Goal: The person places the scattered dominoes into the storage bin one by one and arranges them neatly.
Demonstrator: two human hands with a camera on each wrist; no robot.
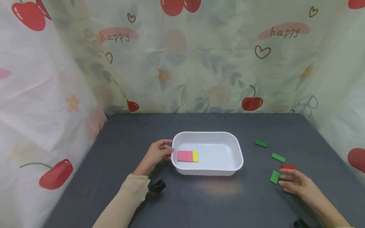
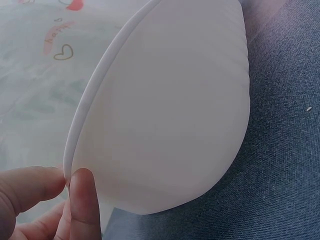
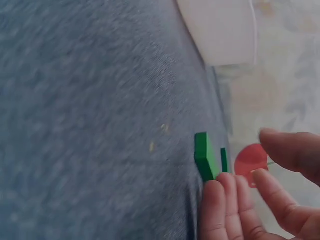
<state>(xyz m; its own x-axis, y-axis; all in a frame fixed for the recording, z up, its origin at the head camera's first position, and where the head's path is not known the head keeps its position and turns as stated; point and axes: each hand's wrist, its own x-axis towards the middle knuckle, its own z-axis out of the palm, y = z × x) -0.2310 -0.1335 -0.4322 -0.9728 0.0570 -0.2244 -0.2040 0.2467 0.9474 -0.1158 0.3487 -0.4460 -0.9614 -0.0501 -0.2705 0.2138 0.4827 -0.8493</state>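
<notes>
White tray [image 1: 209, 172]: centre of my head view, upright on the dark desk [image 1: 199, 205].
Tray contents: pink blocks [image 1: 182, 156] and one yellow block [image 1: 195, 156], side by side at the tray's left.
Left grip [image 1: 155, 155]: thumb and finger pinching the tray's rim at its left end.
Right grip [image 1: 299, 183]: lower right of the frame; fingers loosely extended, thumb apart.
Near green block [image 1: 274, 177]: just left of those fingertips; contact, I cannot tell.
Red block [image 1: 288, 166]: just above the fingers, partly hidden.
Further green blocks: middle green block [image 1: 278, 157] and far green block [image 1: 260, 143], right of the tray.
Backdrop [image 1: 194, 85]: cherry-printed cloth, upper frame.
</notes>
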